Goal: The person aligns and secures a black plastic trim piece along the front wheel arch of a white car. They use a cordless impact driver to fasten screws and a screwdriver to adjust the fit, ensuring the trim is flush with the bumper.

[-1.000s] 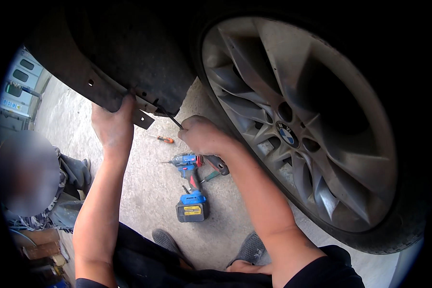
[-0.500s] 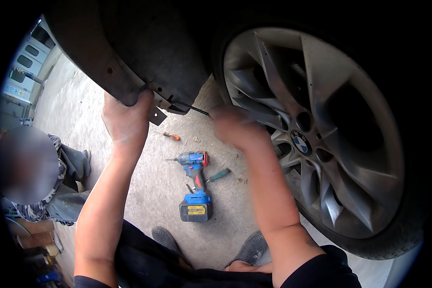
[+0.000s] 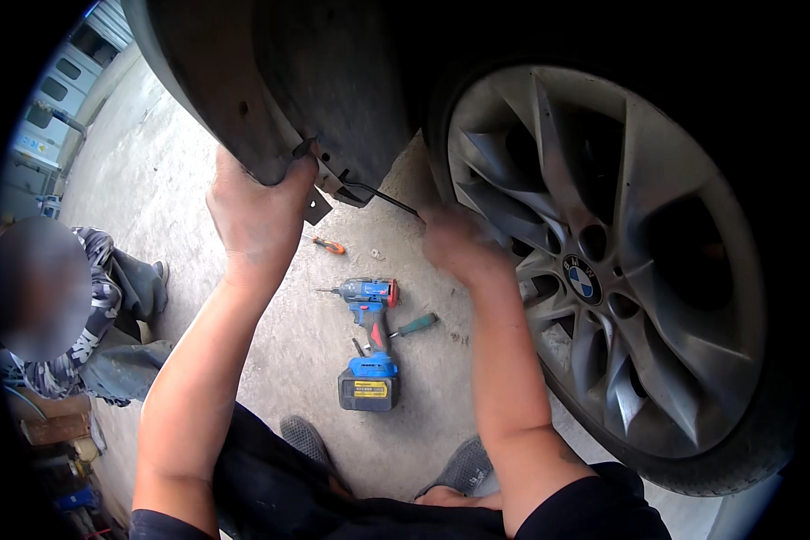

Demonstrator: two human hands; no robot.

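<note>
My left hand (image 3: 259,209) is closed round the lower end of a dark, curved car body panel (image 3: 209,67), with the thumb pressed near its inner edge. Beside that thumb is a small bracket with a holed metal tab (image 3: 317,209). In my closed right hand (image 3: 466,245) is a thin black rod (image 3: 387,197) with a bent tip. Its tip meets the panel's lower corner, next to a dark liner (image 3: 333,81). The rod's other end is hidden in the fist, so its kind does not show. The right fingers are slightly blurred.
The car wheel (image 3: 553,117) stands close on the right of my right hand. Below, on the concrete, lie a blue cordless driver (image 3: 369,346), a green-handled screwdriver (image 3: 416,324) and an orange-handled screwdriver (image 3: 329,246). Another person (image 3: 108,315) crouches at the left.
The whole view has shifted, so panel, hands and wheel appear farther right. Both hands keep their holds, and the rod's tip stays at the panel's lower corner.
</note>
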